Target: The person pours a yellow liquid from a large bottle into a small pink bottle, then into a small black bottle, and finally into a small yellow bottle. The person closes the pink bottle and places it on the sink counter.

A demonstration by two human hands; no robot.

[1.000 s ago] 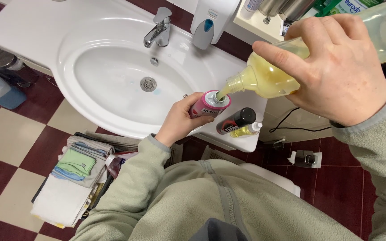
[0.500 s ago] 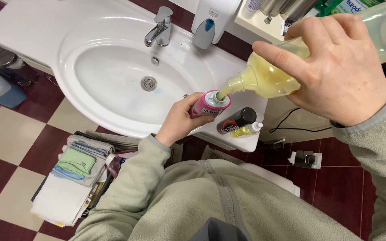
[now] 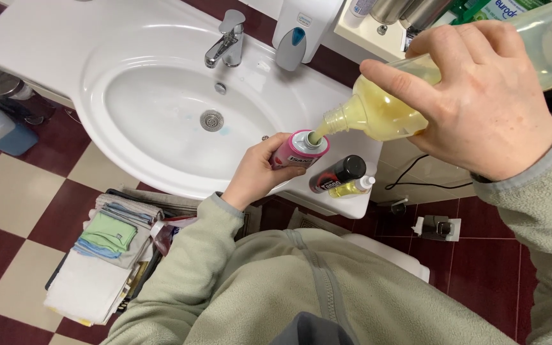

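Fingers of left hand (image 3: 255, 174) clamp pink bottle (image 3: 296, 151) on washbasin rim (image 3: 161, 182); right hand (image 3: 480, 102) grips tilted clear refill bottle (image 3: 384, 108), spout at pink mouth. Risk: yellow liquid overflows or misses if the tilt steepens.

Sink basin (image 3: 154, 108) lies open; black can (image 3: 338, 172) crowds the right ledge.

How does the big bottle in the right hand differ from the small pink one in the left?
The clear bottle looks larger, see-through and holds yellow liquid; the pink bottle looks smaller and opaque. The clear bottle is tipped neck-down in the right hand; the pink bottle stands near upright on the sink's rim, gripped by the left hand. Both are uncapped, mouths meeting.
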